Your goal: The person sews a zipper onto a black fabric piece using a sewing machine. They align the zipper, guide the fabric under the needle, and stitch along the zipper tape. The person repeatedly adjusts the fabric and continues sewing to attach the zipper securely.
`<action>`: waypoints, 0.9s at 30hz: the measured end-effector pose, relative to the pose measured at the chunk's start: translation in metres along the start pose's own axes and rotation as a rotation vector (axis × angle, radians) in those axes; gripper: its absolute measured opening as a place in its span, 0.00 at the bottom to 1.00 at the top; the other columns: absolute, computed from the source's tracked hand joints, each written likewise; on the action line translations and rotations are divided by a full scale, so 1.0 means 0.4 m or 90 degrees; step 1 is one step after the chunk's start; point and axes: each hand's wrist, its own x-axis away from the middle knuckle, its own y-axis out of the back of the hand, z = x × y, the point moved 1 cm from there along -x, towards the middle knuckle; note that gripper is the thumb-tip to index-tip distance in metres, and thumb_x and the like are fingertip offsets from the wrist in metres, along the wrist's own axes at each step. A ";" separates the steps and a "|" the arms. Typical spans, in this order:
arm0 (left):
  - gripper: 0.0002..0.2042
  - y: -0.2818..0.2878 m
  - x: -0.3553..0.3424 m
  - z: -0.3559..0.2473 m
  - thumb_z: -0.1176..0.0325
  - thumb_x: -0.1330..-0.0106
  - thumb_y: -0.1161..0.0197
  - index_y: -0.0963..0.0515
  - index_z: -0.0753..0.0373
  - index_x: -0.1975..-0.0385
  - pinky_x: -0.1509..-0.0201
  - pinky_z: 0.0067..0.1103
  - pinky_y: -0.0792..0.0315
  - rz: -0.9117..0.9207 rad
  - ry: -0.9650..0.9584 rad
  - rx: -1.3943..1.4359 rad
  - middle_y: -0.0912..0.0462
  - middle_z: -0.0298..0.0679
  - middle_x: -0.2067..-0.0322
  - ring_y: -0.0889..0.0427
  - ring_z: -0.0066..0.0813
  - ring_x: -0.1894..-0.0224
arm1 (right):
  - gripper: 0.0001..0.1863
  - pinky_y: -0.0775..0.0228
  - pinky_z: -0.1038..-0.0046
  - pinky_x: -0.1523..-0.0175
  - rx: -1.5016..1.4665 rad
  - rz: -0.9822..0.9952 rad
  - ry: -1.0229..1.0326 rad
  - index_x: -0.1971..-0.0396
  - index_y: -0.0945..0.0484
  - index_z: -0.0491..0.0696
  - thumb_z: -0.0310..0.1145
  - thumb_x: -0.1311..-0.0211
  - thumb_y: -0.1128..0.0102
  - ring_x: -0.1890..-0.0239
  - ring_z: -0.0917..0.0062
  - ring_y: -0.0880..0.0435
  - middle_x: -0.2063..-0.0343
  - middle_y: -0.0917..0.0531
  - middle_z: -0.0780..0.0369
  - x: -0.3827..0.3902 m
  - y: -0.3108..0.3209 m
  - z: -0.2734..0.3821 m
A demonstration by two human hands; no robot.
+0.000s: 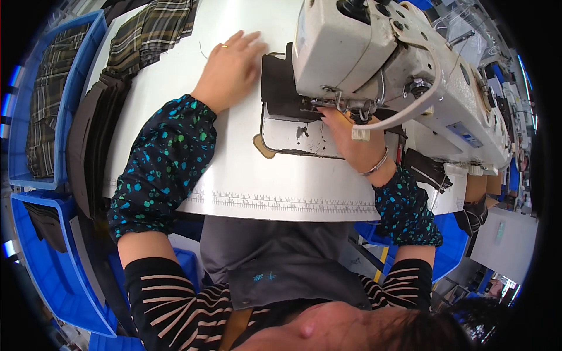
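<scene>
A dark brown fabric piece (276,80) lies on the sewing machine's bed (298,137), partly hidden under the white machine head (336,52). My left hand (228,73) is open, fingers apart and slightly curved, on the white tabletop (234,175) beside the fabric's left edge. My right hand (354,140) is closed at the fabric's edge near the presser foot (322,102), with some fingers hidden by the machine parts.
Blue bins (61,263) line the left, one holding plaid fabric (47,99). More plaid pieces (140,38) and stacked dark pieces (91,146) lie on the table's left. Dark pieces with loose threads (424,167) lie right of my right hand. A ruler strip (275,202) runs along the front edge.
</scene>
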 end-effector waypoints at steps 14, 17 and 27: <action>0.18 0.042 0.152 -0.205 0.63 0.36 0.31 0.16 0.65 0.50 0.45 0.28 0.19 -0.012 -0.229 -0.075 0.14 0.39 0.49 0.15 0.40 0.46 | 0.15 0.24 0.63 0.67 0.000 0.004 0.030 0.52 0.12 0.55 0.35 0.39 0.29 0.72 0.61 0.16 0.75 0.14 0.59 -0.021 0.041 0.049; 0.17 0.041 0.143 -0.206 0.64 0.34 0.30 0.16 0.61 0.47 0.49 0.27 0.18 -0.007 -0.219 -0.071 0.13 0.35 0.50 0.15 0.36 0.48 | 0.12 0.23 0.63 0.67 -0.030 -0.028 0.011 0.55 0.11 0.55 0.35 0.39 0.28 0.72 0.61 0.15 0.74 0.13 0.60 -0.028 0.042 0.045; 0.04 0.019 0.080 -0.199 0.65 0.38 0.32 0.18 0.57 0.71 0.61 0.25 0.19 -0.076 -0.193 -0.010 0.23 0.31 0.69 0.19 0.29 0.59 | 0.08 0.23 0.65 0.68 -0.058 -0.050 -0.053 0.59 0.09 0.55 0.33 0.38 0.28 0.72 0.62 0.13 0.73 0.12 0.61 -0.030 0.031 0.024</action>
